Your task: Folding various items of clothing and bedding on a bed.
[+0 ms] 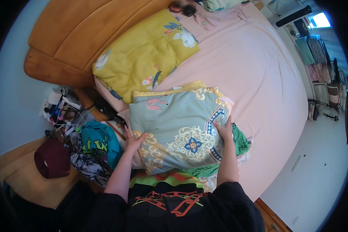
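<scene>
A folded grey-green patterned cloth point(174, 121), perhaps bedding, lies before me at the bed's near edge. My left hand point(134, 140) rests on its left side, thumb on top and fingers spread along the edge. At the right edge, my right hand point(224, 130) has its thumb on top; its other fingers are partly hidden, so a firm grip cannot be made out. Green cloth point(240, 140) shows beneath and beside the folded stack. A folded yellow floral quilt point(142, 52) lies beyond it, against the wooden headboard point(84, 32).
Pink sheeting point(249, 72) covers the bed. At the left, a teal garment point(100, 139) lies near cables and small items point(65, 113), with a maroon object point(52, 159) nearby. Clothes point(316, 52) hang at the far right.
</scene>
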Action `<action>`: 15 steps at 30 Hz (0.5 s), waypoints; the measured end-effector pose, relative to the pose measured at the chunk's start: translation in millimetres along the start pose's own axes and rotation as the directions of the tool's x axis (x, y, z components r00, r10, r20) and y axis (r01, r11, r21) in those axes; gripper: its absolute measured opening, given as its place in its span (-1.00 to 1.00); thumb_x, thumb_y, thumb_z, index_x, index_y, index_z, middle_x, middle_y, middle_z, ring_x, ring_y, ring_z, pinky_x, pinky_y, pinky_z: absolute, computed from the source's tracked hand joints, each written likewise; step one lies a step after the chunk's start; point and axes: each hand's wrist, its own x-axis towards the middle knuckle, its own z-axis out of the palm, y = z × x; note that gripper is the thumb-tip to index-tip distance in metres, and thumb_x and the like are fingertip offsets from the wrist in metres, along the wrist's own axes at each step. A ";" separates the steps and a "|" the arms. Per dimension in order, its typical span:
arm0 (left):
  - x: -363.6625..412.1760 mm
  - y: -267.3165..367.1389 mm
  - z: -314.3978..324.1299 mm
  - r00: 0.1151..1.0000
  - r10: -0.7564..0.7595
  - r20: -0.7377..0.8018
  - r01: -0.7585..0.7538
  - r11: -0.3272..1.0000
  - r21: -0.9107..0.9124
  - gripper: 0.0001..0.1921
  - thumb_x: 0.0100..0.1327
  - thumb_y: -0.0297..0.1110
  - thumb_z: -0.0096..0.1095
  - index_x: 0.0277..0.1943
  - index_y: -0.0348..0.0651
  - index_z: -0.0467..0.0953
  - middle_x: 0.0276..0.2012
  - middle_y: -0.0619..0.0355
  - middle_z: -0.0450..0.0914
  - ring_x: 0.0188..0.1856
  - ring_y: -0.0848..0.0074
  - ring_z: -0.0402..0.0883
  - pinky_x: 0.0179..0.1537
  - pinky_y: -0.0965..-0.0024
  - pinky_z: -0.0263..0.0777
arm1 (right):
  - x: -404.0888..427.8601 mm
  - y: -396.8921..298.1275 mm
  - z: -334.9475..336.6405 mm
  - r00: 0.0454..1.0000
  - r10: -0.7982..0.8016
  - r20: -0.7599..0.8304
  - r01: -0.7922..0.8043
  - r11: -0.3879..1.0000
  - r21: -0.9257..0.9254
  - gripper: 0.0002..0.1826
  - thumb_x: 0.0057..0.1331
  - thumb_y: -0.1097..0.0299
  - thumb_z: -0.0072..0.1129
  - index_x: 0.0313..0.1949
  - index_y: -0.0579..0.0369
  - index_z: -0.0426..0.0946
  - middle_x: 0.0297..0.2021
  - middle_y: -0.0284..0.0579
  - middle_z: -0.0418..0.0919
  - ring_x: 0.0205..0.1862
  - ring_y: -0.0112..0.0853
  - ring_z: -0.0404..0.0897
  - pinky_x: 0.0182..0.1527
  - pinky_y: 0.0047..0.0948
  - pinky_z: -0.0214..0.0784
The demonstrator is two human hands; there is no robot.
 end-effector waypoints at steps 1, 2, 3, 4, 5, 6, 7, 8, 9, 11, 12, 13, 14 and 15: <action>-1.8 5.6 0.7 1.000 0.008 0.002 -0.008 1.000 -0.002 0.39 -0.11 0.13 0.60 0.50 -0.30 -0.36 0.38 -0.35 0.16 0.40 0.02 0.23 0.35 0.19 0.19 | 1.7 5.7 -4.4 1.000 -0.001 -0.008 0.001 1.000 0.003 0.40 -0.23 -0.18 0.60 0.43 0.31 -0.05 0.28 0.47 0.23 0.33 0.13 0.28 0.32 -0.09 0.21; -3.2 10.3 -0.1 0.998 -0.061 0.029 0.062 0.997 -0.040 0.35 -0.11 0.11 0.61 0.49 -0.32 -0.28 0.31 -0.31 0.27 0.32 0.06 0.35 0.30 0.21 0.27 | 4.4 10.5 -8.5 1.000 0.025 0.014 -0.024 0.999 -0.048 0.41 -0.19 -0.18 0.57 0.45 0.32 -0.11 0.26 0.44 0.28 0.30 0.10 0.35 0.29 -0.15 0.26; -6.6 16.8 -3.1 0.990 -0.131 0.051 0.135 0.988 -0.078 0.31 -0.10 0.08 0.62 0.48 -0.35 -0.20 0.25 -0.28 0.38 0.24 0.11 0.47 0.24 0.23 0.35 | 3.3 6.1 -11.0 0.998 0.045 0.042 -0.040 0.994 -0.097 0.42 -0.15 -0.19 0.55 0.46 0.34 -0.17 0.24 0.42 0.34 0.26 0.07 0.42 0.25 -0.21 0.32; -5.6 15.6 -4.4 0.991 -0.127 0.045 0.131 0.988 -0.085 0.31 -0.10 0.08 0.62 0.48 -0.35 -0.20 0.25 -0.28 0.38 0.24 0.11 0.47 0.24 0.23 0.35 | 1.8 4.6 -10.7 1.000 -0.003 0.018 0.004 0.999 -0.034 0.33 -0.14 -0.22 0.54 0.41 0.38 0.00 0.16 0.41 0.43 0.21 0.05 0.47 0.22 -0.21 0.33; -3.4 12.4 -7.2 0.989 -0.106 0.099 0.120 0.981 -0.149 0.24 -0.10 0.05 0.63 0.45 -0.36 -0.10 0.21 -0.24 0.43 0.19 0.15 0.51 0.21 0.24 0.38 | 4.8 7.7 -9.6 1.000 -0.014 0.018 0.015 0.999 -0.034 0.33 -0.14 -0.22 0.54 0.41 0.38 0.00 0.16 0.41 0.43 0.21 0.05 0.47 0.22 -0.21 0.33; -1.6 12.1 -7.4 0.985 -0.076 0.155 0.109 0.971 -0.215 0.17 -0.10 0.02 0.64 0.42 -0.37 0.00 0.17 -0.20 0.49 0.14 0.19 0.56 0.18 0.26 0.42 | 12.3 15.3 -7.5 0.998 0.025 0.065 -0.021 0.998 -0.064 0.27 -0.13 -0.25 0.52 0.35 0.39 0.09 0.10 0.38 0.48 0.16 0.05 0.51 0.19 -0.20 0.35; -4.0 15.7 -6.6 0.986 -0.070 0.148 0.103 0.969 -0.225 0.17 -0.10 0.02 0.64 0.42 -0.37 0.00 0.17 -0.20 0.49 0.14 0.19 0.56 0.18 0.26 0.42 | 17.2 19.5 -2.3 0.991 0.065 0.114 -0.054 0.994 -0.097 0.22 -0.12 -0.27 0.51 0.30 0.40 0.19 0.04 0.35 0.54 0.11 0.04 0.55 0.15 -0.20 0.37; -7.9 19.2 -3.3 0.992 -0.047 0.118 0.078 0.958 -0.276 0.11 -0.10 -0.02 0.65 0.38 -0.37 0.07 0.16 -0.18 0.49 0.14 0.21 0.56 0.16 0.28 0.42 | 15.3 26.6 3.5 0.998 0.032 -0.046 -0.038 0.989 -0.140 -0.04 0.01 -0.27 0.42 0.11 0.38 0.42 -0.10 0.27 0.62 0.00 0.00 0.61 0.07 -0.17 0.40; -11.5 19.7 -3.8 0.997 -0.032 0.075 0.054 0.945 -0.323 0.06 -0.11 -0.06 0.67 0.34 -0.37 0.13 0.16 -0.17 0.49 0.14 0.24 0.55 0.15 0.29 0.43 | 13.6 31.5 10.6 0.999 0.016 -0.036 -0.020 0.990 -0.137 -0.04 0.01 -0.27 0.42 0.11 0.38 0.42 -0.10 0.27 0.62 0.00 0.00 0.61 0.07 -0.17 0.40; -22.8 35.1 0.8 1.000 0.010 0.014 -0.005 0.949 -0.315 0.07 -0.13 -0.07 0.68 0.34 -0.38 0.13 0.15 -0.16 0.49 0.13 0.23 0.55 0.15 0.30 0.43 | 15.2 38.2 5.3 0.978 -0.170 -0.119 0.170 0.985 -0.012 -0.33 0.21 -0.11 0.32 0.00 0.34 0.54 -0.20 0.19 0.66 -0.12 -0.10 0.65 -0.04 -0.22 0.43; -30.8 45.5 0.4 0.998 0.045 -0.035 -0.054 0.956 -0.289 0.07 -0.14 -0.09 0.69 0.34 -0.38 0.13 0.14 -0.15 0.50 0.13 0.23 0.55 0.14 0.30 0.43 | 12.9 37.1 -2.3 0.977 -0.180 -0.114 0.179 0.984 -0.012 -0.33 0.21 -0.11 0.32 0.00 0.34 0.54 -0.20 0.19 0.66 -0.12 -0.10 0.65 -0.04 -0.22 0.43; -40.1 54.9 -6.3 0.998 0.036 -0.054 -0.051 0.955 -0.291 0.07 -0.14 -0.09 0.69 0.34 -0.38 0.13 0.14 -0.15 0.50 0.13 0.23 0.55 0.14 0.30 0.43 | 7.4 27.7 -9.8 0.977 -0.164 -0.136 0.175 0.982 0.076 -0.45 0.28 0.01 0.27 -0.04 0.33 0.57 -0.23 0.15 0.67 -0.16 -0.16 0.65 -0.06 -0.25 0.42; -49.8 65.2 -13.9 0.994 0.065 -0.088 -0.087 0.959 -0.271 0.06 -0.15 -0.12 0.69 0.33 -0.38 0.14 0.14 -0.15 0.50 0.12 0.23 0.55 0.14 0.30 0.43 | 2.2 16.8 -15.3 0.977 -0.144 -0.155 0.169 0.972 0.164 -0.58 0.34 0.13 0.23 -0.07 0.31 0.61 -0.26 0.12 0.68 -0.19 -0.21 0.64 -0.08 -0.28 0.42; -57.1 74.1 -21.3 0.988 0.098 -0.117 -0.126 0.959 -0.254 0.04 -0.15 -0.14 0.70 0.31 -0.37 0.15 0.13 -0.14 0.50 0.12 0.22 0.55 0.13 0.31 0.43 | -4.6 2.1 -21.9 0.976 -0.158 -0.147 0.182 0.970 0.164 -0.58 0.34 0.13 0.23 -0.07 0.31 0.61 -0.26 0.12 0.68 -0.19 -0.21 0.64 -0.08 -0.28 0.42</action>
